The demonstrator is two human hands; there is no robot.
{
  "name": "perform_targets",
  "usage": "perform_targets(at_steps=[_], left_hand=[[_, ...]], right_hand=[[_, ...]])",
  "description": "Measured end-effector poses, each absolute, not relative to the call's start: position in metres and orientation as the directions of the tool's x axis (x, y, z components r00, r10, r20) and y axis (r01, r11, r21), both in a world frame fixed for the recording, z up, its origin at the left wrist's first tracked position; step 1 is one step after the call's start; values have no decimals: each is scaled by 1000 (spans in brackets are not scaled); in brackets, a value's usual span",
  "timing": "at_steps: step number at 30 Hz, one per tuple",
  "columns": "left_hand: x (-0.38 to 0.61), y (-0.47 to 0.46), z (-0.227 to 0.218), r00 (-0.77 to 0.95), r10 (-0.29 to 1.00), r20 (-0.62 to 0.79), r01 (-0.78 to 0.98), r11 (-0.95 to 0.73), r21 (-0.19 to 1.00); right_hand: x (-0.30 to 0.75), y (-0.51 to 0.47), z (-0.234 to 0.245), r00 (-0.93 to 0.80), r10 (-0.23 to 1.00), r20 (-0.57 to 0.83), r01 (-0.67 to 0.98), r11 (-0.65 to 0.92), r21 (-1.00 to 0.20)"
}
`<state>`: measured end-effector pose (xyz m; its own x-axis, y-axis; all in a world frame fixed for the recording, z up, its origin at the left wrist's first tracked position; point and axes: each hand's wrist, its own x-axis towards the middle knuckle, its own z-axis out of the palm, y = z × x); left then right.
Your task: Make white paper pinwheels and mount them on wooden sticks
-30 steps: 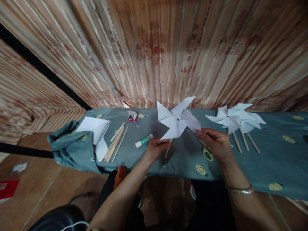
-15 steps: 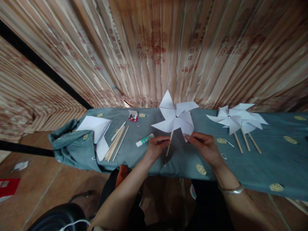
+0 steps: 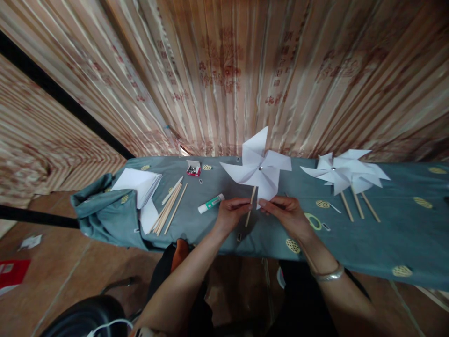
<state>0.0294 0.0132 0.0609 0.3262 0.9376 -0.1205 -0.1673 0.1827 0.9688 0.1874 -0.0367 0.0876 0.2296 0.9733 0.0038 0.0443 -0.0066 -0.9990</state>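
Observation:
A white paper pinwheel (image 3: 260, 167) with a silver pin at its centre is held up over the table in front of me. My left hand (image 3: 233, 211) is closed round its wooden stick (image 3: 252, 196). The fingers of my right hand (image 3: 286, 210) pinch the tip of its lowest blade. To the right, several finished-looking white pinwheels (image 3: 334, 169) lie overlapping on the cloth, their sticks pointing towards me. Just left of my left hand lies a green and white glue stick (image 3: 211, 203). Yellow-green scissor handles (image 3: 313, 221) show partly beside my right wrist.
A small open box of pins (image 3: 193, 168) sits near the table's back edge. Several wooden sticks (image 3: 167, 210) and a white pencil-like stick lie left, by a stack of white paper (image 3: 137, 183). Blue-grey cloth (image 3: 351, 248) covers the table; a patterned curtain (image 3: 224, 75) hangs behind.
The pinwheel's blades have turned clockwise. My right hand has moved left with the blade tip, closer to the left hand, uncovering the scissor handles.

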Motion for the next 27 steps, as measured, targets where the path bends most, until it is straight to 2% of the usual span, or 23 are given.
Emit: perform_targets(at_steps=[15, 20, 25, 27], left_hand=[[35, 11, 63, 374, 919, -122, -190, 205, 960], [35, 12, 67, 369, 917, -153, -212, 243, 947], [36, 13, 68, 309, 930, -201, -285, 292, 913], [39, 14, 68, 278, 936, -215, -317, 301, 899]], right_hand=[[179, -33, 91, 193, 978, -81, 16, -86, -996], [190, -35, 95, 91, 995, -38, 111, -48, -993], [195, -40, 86, 59, 996, -72, 336, -88, -938], [192, -42, 81, 35, 996, -81, 379, -89, -921]])
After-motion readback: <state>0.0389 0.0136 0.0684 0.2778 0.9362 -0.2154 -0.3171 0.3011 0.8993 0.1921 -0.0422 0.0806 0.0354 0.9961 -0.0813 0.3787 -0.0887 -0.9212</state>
